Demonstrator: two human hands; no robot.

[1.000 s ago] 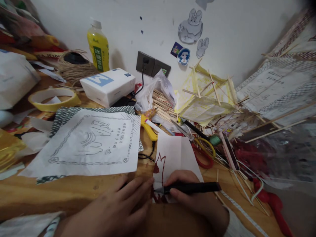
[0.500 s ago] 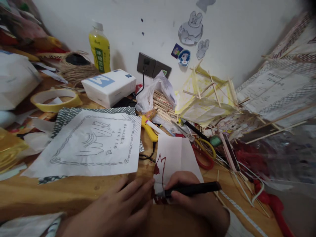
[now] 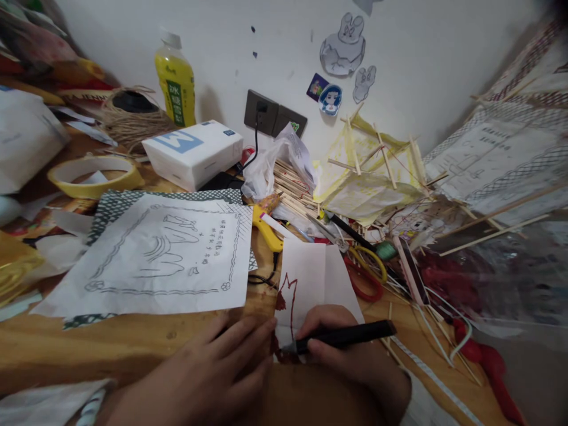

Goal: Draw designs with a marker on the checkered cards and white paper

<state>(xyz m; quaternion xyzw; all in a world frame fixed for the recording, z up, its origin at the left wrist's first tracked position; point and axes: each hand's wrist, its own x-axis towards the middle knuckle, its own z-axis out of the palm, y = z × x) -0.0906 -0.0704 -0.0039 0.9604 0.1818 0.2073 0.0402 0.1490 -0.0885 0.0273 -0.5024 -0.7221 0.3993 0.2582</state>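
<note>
Black marker [image 3: 355,335]; white paper [image 3: 310,281] beneath

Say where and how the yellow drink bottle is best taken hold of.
I'd grip the bottle around its upper body, just below the cap, coming from its right side, high up. It stands upright with that part exposed, while the white box hides its foot in front and the coil of twine crowds its lower left.

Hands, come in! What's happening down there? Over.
Right hand gripping black marker, tip at near end of creased paper. Left hand alongside paper's left edge. Red scissors handle beside its right edge.
</note>
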